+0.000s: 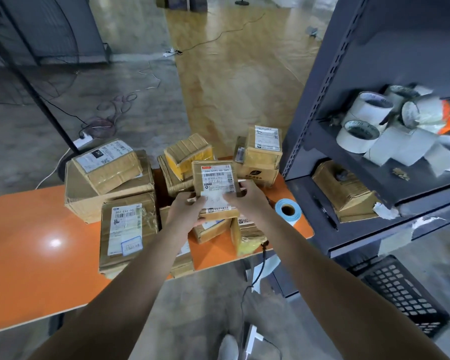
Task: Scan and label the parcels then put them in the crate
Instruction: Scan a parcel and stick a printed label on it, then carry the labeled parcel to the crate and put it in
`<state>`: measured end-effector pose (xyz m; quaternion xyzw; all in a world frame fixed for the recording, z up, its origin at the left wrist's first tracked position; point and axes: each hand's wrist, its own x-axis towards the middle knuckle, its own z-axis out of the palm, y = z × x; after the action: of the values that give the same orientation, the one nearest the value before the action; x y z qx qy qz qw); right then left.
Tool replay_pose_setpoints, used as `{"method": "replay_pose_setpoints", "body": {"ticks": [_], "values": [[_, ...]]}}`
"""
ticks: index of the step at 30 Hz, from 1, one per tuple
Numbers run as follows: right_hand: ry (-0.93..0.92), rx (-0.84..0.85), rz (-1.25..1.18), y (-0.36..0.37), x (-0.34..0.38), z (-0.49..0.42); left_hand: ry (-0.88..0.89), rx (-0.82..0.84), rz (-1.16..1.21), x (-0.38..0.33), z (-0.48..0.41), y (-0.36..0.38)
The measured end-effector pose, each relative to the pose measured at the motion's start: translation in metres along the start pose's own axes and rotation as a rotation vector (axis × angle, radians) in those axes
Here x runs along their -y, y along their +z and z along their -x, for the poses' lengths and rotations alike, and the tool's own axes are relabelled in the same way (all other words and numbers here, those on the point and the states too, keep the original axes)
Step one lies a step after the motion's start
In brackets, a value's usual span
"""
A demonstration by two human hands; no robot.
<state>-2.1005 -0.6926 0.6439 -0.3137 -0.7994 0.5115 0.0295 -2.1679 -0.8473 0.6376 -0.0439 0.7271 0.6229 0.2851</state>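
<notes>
Both my hands hold a small brown cardboard parcel (216, 178) with a white barcode label on top, lifted above the other parcels. My left hand (186, 209) grips its lower left edge. My right hand (246, 197) grips its right side, fingers over the label's lower part. Several more taped parcels lie on the orange table (31, 242), among them a flat one with a white label and a blue-framed sticker (127, 229). A roll of blue-backed labels (288, 210) stands on the table's right end. A black plastic crate (400, 292) sits on the floor at the lower right.
A dark metal shelf rack (322, 100) stands right of the table, holding white tape rolls (366, 120), a parcel (346, 190) and a pen (325, 213). Cables run over the floor beyond the table. A black cable (260, 268) hangs from the table's near edge.
</notes>
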Motion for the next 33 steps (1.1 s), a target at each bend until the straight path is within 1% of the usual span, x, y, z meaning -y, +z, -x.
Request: {"method": "replay_pose_setpoints", "body": {"ticks": [3, 6, 9, 11, 14, 16, 21, 26, 29, 33], "values": [[-0.028, -0.003, 0.020, -0.010, 0.006, 0.024, 0.066, 0.088, 0.018, 0.000, 0.021, -0.005], [-0.013, -0.048, -0.003, -0.013, 0.010, 0.051, 0.109, 0.177, 0.022, 0.001, 0.039, -0.016], [-0.020, -0.134, -0.026, -0.014, 0.012, 0.088, 0.155, 0.256, -0.008, 0.003, 0.063, -0.022], [-0.025, -0.197, -0.049, -0.016, 0.010, 0.115, 0.148, 0.287, 0.036, 0.006, 0.080, -0.019], [-0.031, -0.284, -0.012, -0.020, 0.004, 0.159, 0.113, 0.328, 0.110, 0.009, 0.109, -0.013], [-0.011, -0.354, 0.014, -0.023, -0.004, 0.184, 0.122, 0.361, 0.101, 0.016, 0.127, -0.007], [0.043, -0.504, 0.031, -0.042, -0.025, 0.247, 0.181, 0.420, 0.058, 0.033, 0.181, 0.018], [0.090, -0.607, 0.035, -0.069, -0.052, 0.303, 0.221, 0.498, 0.025, 0.051, 0.228, 0.050], [0.118, -0.672, 0.018, -0.089, -0.073, 0.334, 0.269, 0.555, -0.018, 0.062, 0.259, 0.075], [0.111, -0.754, -0.067, -0.125, -0.108, 0.374, 0.285, 0.605, -0.046, 0.077, 0.302, 0.122]]}}
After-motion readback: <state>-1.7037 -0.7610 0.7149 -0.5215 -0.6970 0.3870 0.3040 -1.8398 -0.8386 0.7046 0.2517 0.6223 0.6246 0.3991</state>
